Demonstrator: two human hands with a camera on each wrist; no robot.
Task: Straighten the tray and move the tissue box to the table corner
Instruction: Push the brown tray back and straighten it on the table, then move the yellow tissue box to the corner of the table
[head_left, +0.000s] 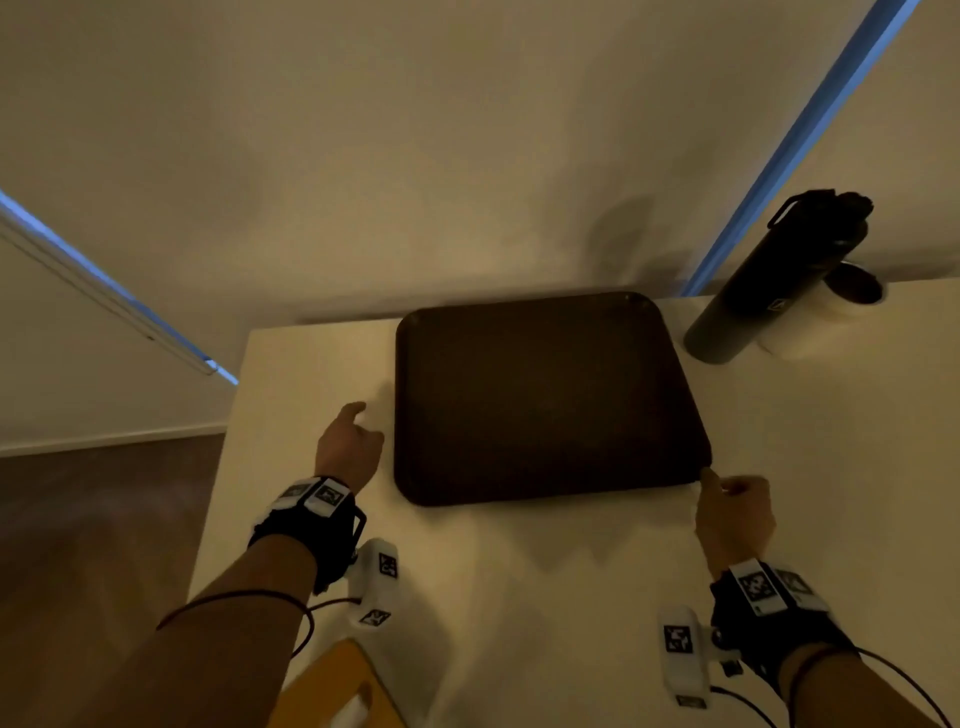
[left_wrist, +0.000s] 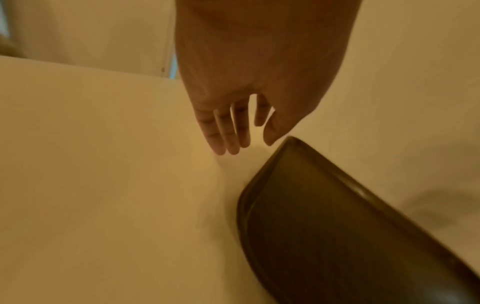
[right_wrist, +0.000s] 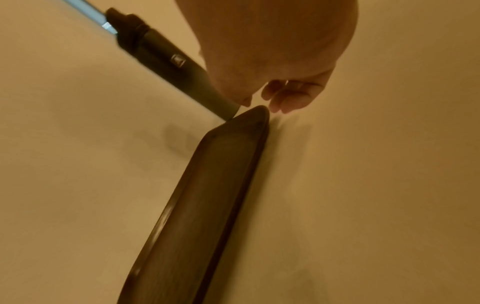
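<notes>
A dark brown tray lies flat on the white table, its edges roughly square to the table's far edge. My left hand hovers just left of the tray with fingers straight, holding nothing and apart from the rim. My right hand sits at the tray's near right corner, its thumb tip at the corner, its fingers loosely curled beside it. A yellow box with a white patch, maybe the tissue box, shows at the bottom edge, partly cut off.
A tall black bottle stands at the back right, close to the tray's far right corner, with a white cup or roll behind it. The table's left edge drops to the floor. A wall runs behind the table.
</notes>
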